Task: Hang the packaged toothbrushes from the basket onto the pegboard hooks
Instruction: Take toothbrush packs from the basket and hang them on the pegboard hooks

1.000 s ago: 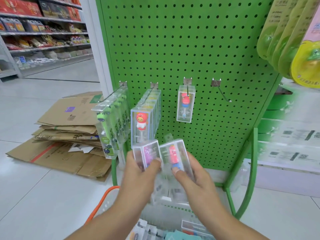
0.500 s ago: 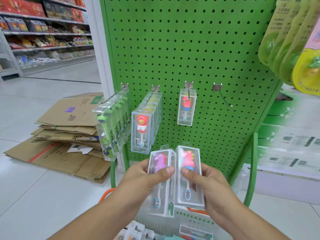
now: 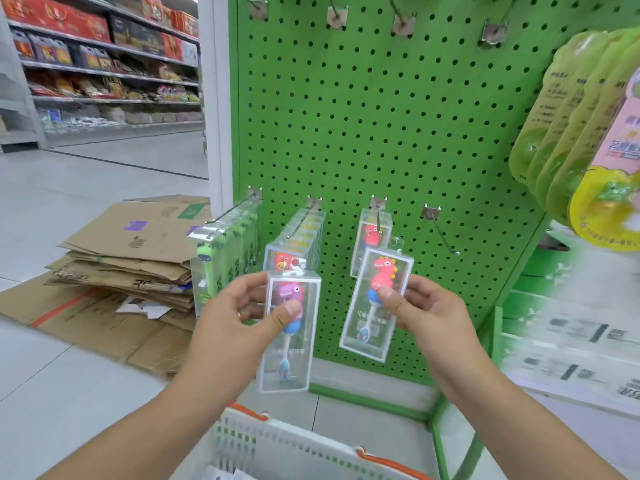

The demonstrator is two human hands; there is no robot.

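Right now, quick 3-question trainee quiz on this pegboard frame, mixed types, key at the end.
1. True or false: the rightmost hook in the lower row is bare.
2. Which pack does the right hand grip? A) the purple-dinosaur pack B) the red-dinosaur pack C) a green pack
3. Fill in: the white basket sits ____ both hands in the view.

Key
1. True: nothing hangs on it, while the three hooks to its left carry packs.
2. B: the left hand grips the purple-dinosaur pack.
3. Below, at the bottom edge of the frame.
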